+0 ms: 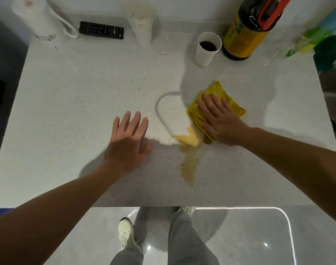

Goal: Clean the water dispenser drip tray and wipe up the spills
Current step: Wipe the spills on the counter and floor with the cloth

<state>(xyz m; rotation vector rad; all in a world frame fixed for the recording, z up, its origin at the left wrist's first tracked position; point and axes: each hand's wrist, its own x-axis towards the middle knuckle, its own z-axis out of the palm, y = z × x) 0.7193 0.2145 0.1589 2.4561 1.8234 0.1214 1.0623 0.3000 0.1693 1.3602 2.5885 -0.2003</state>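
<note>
Two bare hands were over a white speckled stone desk (67, 92). The right hand (221, 121) lay flat, fingers straight and close together, pressing down on a crumpled yellow cloth (218, 90) that sat right of the desk's centre. The left hand (129, 139) was open with fingers spread, low over the desk, left of the cloth and apart from it. It held nothing, and contact with the surface could not be confirmed.

A yellow-brown liquid spill (188, 165) lay on the desk on the person's side of the cloth. Its thicker pool touched the cloth's near edge, and a thinner streak ran from it toward the desk's front edge. A curved wet smear line (159, 111) looped across the surface between the two hands.

At the back of the desk stood a white paper cup (201, 54) holding dark liquid, with a dark bottle with a yellow label (243, 39) just right of it. A black remote control (101, 30) lay at the back left, beside a white paper roll (33, 18). A white translucent container (142, 25) stood between the remote control and the cup. A green cloth (327, 52) showed at the far right edge; the item beside it was too blurred to identify.

Below the desk's front edge, grey trousers (182, 238) and a pale shoe (125, 232) showed above a glossy grey floor (249, 236).
</note>
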